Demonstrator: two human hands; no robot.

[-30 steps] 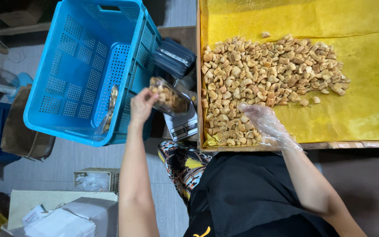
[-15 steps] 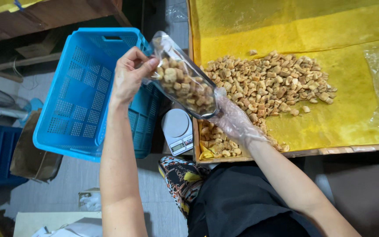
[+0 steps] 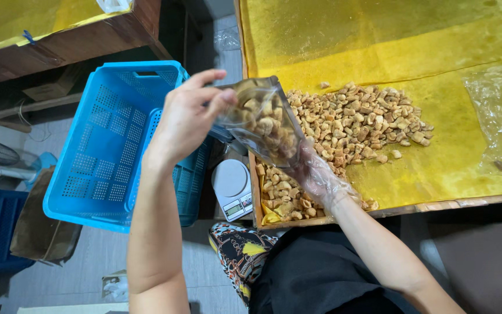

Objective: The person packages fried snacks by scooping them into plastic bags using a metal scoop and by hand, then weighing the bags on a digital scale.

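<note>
The left hand (image 3: 190, 119) is bare. Its thumb and fingers pinch the top edge of a clear plastic bag full of small light-brown snack pieces (image 3: 262, 122). The bag hangs in the air, over the near left corner of the wooden tray lined with yellow paper (image 3: 448, 168), and it tilts a little.

The right hand (image 3: 315, 174) wears a thin see-through plastic glove. It is under the bag and cups the bottom of it. Its fingers curl around the bag, but the bag hides most of them.

A big pile of the same light-brown snack pieces (image 3: 361, 122) lies on the yellow paper, just beside the bag. Some pieces sit in the near corner of the tray, below the gloved hand.

A blue plastic crate with little holes (image 3: 106, 151) stands tipped up to the left, behind the bare hand. A small white kitchen scale (image 3: 232, 186) sits low between the crate and the tray. A loose sheet of clear plastic (image 3: 501, 116) lies on the far right of the tray.
</note>
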